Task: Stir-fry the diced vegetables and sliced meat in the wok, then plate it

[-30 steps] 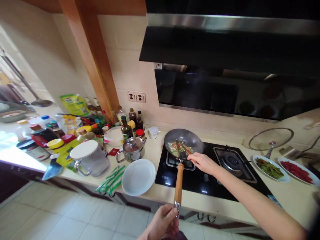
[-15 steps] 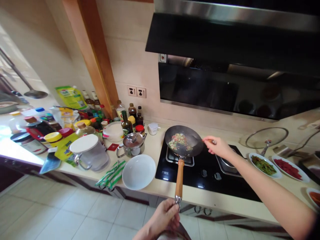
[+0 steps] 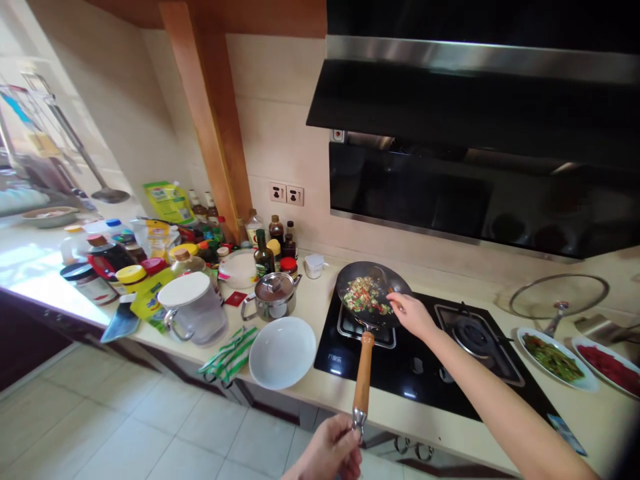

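A dark wok [image 3: 350,279] sits on the left burner of a black gas hob [image 3: 425,353] and holds chopped food in green, red and pale bits [image 3: 367,297]. Its long wooden handle [image 3: 363,373] points toward me. My left hand [image 3: 327,453] is closed round the metal end of that handle at the bottom edge. My right hand [image 3: 413,313] reaches over the wok's right rim, fingers closed on a utensil whose tip lies in the food; the utensil is mostly hidden.
An empty white plate [image 3: 281,351] and a striped cloth [image 3: 231,353] lie left of the hob. A small lidded steel pot [image 3: 273,295], a white-lidded jug [image 3: 193,313] and several bottles and jars crowd the left counter. A glass lid [image 3: 557,297] and two filled plates [image 3: 555,353] are at the right.
My right hand swung out to the right of the wok and has come back over its right rim. The food has been shifted about in the wok. My left hand stayed on the handle.
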Motion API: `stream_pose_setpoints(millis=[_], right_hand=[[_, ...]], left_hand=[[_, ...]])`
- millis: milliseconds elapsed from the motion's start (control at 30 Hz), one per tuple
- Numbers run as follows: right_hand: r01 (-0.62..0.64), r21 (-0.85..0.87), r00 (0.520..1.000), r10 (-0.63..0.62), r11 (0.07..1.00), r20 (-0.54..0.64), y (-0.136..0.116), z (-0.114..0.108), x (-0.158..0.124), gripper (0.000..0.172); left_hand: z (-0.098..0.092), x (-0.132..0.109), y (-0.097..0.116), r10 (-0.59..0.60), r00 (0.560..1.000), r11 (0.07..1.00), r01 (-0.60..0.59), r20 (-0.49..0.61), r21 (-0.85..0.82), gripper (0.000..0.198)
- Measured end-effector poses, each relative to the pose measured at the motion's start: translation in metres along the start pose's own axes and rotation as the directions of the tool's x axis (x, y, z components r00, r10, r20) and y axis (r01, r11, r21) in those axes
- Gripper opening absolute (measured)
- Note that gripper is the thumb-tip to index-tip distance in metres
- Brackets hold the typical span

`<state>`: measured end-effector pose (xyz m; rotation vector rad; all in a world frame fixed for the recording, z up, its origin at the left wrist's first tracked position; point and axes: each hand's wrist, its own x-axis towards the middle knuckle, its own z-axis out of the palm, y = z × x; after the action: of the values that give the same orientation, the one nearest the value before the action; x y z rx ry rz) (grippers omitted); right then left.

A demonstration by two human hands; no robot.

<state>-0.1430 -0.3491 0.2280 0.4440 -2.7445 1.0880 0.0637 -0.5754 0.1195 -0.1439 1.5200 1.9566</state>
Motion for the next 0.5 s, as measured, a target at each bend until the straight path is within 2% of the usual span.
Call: stream_pose_setpoints(millis=[100, 167, 233, 300, 367, 433, 500], right_hand=[[0.169, -0.109, 0.97, -0.145, 0.98, 0.197, -0.009, -0.004, -0.02, 0.022], [0.286, -0.228, 0.918, -0.198, 0.93, 0.343, -0.023, -0.022, -0.04, 0.027], [0.345, -0.304, 0.884, -0.199, 0.888, 0.423, -0.044, -0.047, -0.061, 0.03], [0.321, -0.3, 0.884, -0.17, 0.898, 0.436, -0.065, -0.069, -0.079, 0.028], [0.286, -0.296, 0.887, -0.134, 0.911, 0.442, -0.08, -0.076, -0.088, 0.026], [0.266, -0.326, 0.896, -0.108, 0.907, 0.432, -0.081, -0.067, -0.084, 0.026], [0.263, -0.366, 0.915, -0.111, 0.893, 0.387, -0.068, -0.047, -0.068, 0.028]], left_hand=[[-0.002, 0.0, -0.002, 0.019, 1.0, 1.0, -0.019, -0.005, -0.007, 0.057], [-0.003, 0.001, -0.002, 0.019, 1.0, 1.0, -0.019, -0.002, -0.002, 0.055], [-0.004, 0.001, -0.002, 0.009, 1.0, 1.0, -0.009, 0.009, 0.004, 0.055], [-0.005, 0.001, -0.001, 0.002, 1.0, 1.0, -0.002, 0.026, 0.001, 0.053], [-0.005, 0.002, 0.0, 0.001, 0.999, 1.0, 0.0, 0.039, -0.013, 0.052], [-0.004, 0.001, 0.0, -0.001, 0.999, 1.0, 0.001, 0.034, -0.021, 0.053], [-0.003, 0.0, 0.001, -0.009, 1.0, 1.0, 0.01, 0.021, -0.019, 0.055]])
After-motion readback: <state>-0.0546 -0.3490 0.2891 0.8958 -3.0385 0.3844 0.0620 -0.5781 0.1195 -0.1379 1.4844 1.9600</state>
